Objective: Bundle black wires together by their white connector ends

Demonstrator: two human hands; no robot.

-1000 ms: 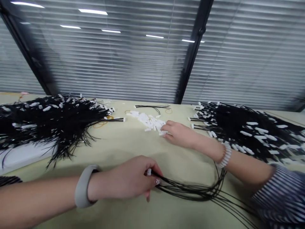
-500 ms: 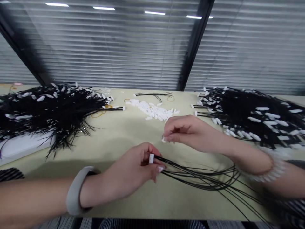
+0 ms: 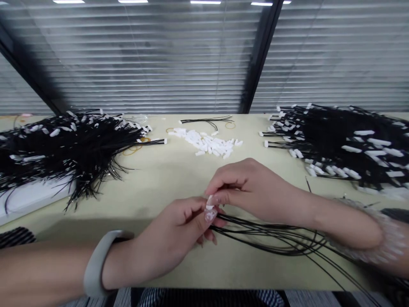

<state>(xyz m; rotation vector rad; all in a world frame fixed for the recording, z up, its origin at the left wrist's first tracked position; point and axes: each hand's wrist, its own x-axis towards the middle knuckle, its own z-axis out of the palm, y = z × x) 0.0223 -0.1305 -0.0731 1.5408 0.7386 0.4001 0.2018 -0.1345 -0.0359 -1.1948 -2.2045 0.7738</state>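
My left hand [image 3: 183, 230] is closed on the end of a black wire harness [image 3: 265, 230], whose wires trail off to the lower right. The white connector at that end is mostly hidden by my fingers. My right hand [image 3: 243, 192] pinches a small white plastic connector piece [image 3: 210, 202] between thumb and index finger. The two hands meet above the table, and this piece touches or nearly touches my left thumb and the harness end; the exact contact is hidden.
A heap of loose white connector pieces [image 3: 207, 143] lies mid-table, with one short harness [image 3: 204, 121] behind it. Large piles of black harnesses with white ends lie at left [image 3: 73, 140] and right [image 3: 338, 140]. A white box [image 3: 35, 196] sits under the left pile. Blinds [image 3: 153, 59] stand behind.
My right hand has moved down and left with the white connector piece, to the harness end in my left hand. My left fingers have shifted over the harness's connector.
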